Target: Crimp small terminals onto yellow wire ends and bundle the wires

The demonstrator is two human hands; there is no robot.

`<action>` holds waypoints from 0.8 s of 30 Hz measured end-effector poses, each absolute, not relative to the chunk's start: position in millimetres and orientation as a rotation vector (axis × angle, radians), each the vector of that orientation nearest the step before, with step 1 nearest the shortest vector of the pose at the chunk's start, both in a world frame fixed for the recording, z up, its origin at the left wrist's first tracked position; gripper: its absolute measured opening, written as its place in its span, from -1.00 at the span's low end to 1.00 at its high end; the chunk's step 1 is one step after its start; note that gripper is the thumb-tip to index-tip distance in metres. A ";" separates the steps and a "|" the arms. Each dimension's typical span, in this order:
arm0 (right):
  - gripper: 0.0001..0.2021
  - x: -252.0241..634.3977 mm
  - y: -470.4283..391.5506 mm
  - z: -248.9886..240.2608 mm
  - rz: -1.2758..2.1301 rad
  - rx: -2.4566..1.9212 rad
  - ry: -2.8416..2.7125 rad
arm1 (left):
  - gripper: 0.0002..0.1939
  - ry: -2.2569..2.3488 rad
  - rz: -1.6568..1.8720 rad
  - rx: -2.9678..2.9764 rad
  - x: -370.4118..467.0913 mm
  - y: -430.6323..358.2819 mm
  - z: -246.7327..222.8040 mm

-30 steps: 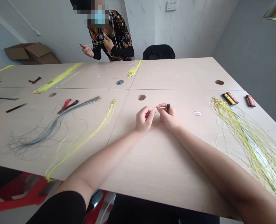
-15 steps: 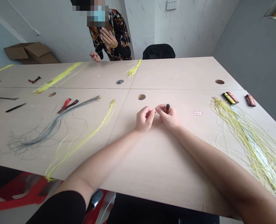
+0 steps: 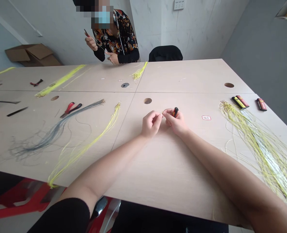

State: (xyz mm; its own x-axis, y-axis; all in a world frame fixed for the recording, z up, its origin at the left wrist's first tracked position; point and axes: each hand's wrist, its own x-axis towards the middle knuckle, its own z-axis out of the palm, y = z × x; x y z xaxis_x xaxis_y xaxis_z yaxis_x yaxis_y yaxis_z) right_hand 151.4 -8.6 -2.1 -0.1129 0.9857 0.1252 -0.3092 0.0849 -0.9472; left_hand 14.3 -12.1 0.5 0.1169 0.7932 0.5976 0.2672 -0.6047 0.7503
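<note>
Over the middle of the table [image 3: 138,181], my left hand [image 3: 151,123] and my right hand [image 3: 175,121] meet at their fingertips. My left hand is closed in a pinch on something too small to make out. Wrapped in my right hand is a dark tool [image 3: 175,112] with a black end sticking up, and its thumb and index finger pinch a tiny gold-coloured piece between the hands. A bundle of yellow cords [image 3: 94,140] lies to the left, and another yellow bundle [image 3: 257,142] lies to the right. A small label [image 3: 206,117] is beside my right hand.
Grey cords [image 3: 58,129], red-and-black pliers [image 3: 70,109] and a dark blade-like tool [image 3: 17,111] lie at left. Lighters [image 3: 240,102] are at right. Across the table, a person [image 3: 116,38] holds a tool and a thread. Table holes include one [image 3: 147,101] ahead of my hands.
The dark tool in my right hand has tilted slightly. My hands have otherwise barely moved. Across the table, the person has raised the hand with the tool and lowered the other hand.
</note>
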 end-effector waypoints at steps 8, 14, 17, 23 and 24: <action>-0.66 151.1 -10.0 1.8 1.406 -0.813 -1.057 | -0.67 0.985 1.538 1.966 13.6 -12.3 0.3; -0.68 151.5 -9.0 5.3 1.429 -0.831 -0.926 | -0.64 1.018 1.535 1.960 13.4 -12.3 0.1; -0.73 151.3 -8.7 4.9 1.450 -0.830 -0.877 | -0.64 0.996 1.548 1.982 13.4 -12.3 0.7; -0.82 151.9 -9.0 5.8 1.500 -0.795 -0.911 | -0.66 0.977 1.541 2.076 13.5 -13.7 2.1; -0.82 152.0 -9.0 5.8 1.499 -0.794 -0.917 | -0.67 0.976 1.538 2.088 13.6 -14.0 2.2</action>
State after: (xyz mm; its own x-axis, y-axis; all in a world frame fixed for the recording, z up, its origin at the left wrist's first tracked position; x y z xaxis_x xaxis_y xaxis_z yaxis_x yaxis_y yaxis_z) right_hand 152.0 -9.0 5.8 -0.1209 0.9926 0.0137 -0.4643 -0.0444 -0.8846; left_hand 13.6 -14.0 2.2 0.1651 0.7137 0.6807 0.3116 -0.6926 0.6506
